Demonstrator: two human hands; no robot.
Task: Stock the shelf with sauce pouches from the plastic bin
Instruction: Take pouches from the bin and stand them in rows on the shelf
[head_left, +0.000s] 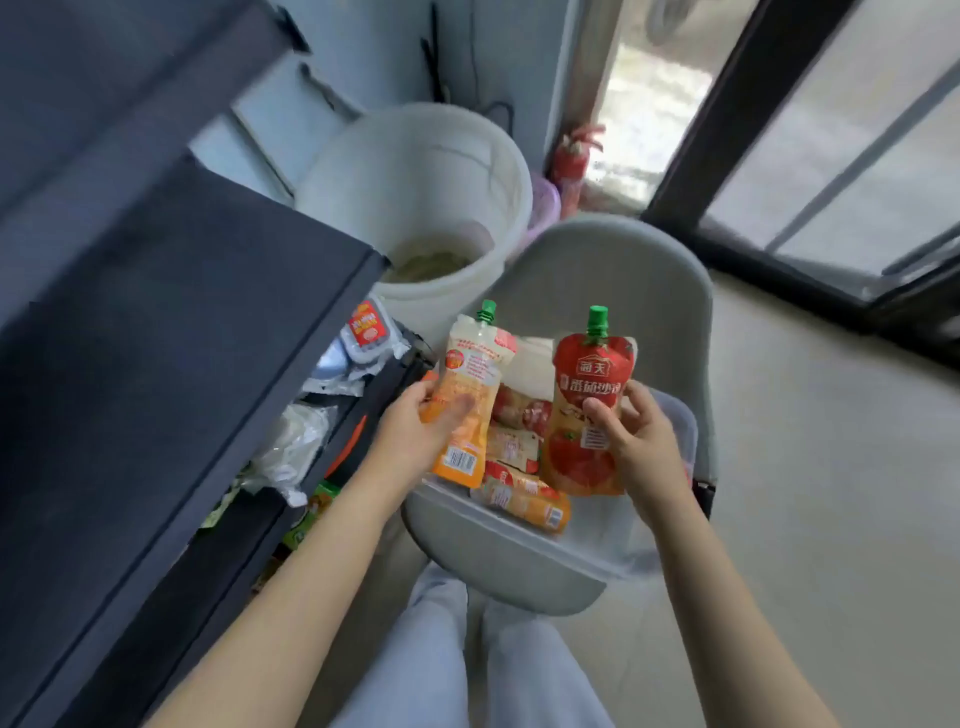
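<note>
My left hand (415, 426) grips an orange and white sauce pouch (470, 384) with a green cap, held upright above the bin. My right hand (636, 436) grips a red tomato sauce pouch (589, 395), also green-capped and upright. Below them a clear plastic bin (675, 415) rests on a grey chair (608, 275) and holds several more pouches (524, 493). The dark grey shelf unit (171, 338) stands to the left; its lower shelf (322, 415) holds packaged goods.
A large white bucket (415, 192) stands behind the shelf and chair. A red fire extinguisher (571, 161) sits in the corner by a glass door (831, 156). My legs (467, 665) are in front of the chair. Bare floor lies to the right.
</note>
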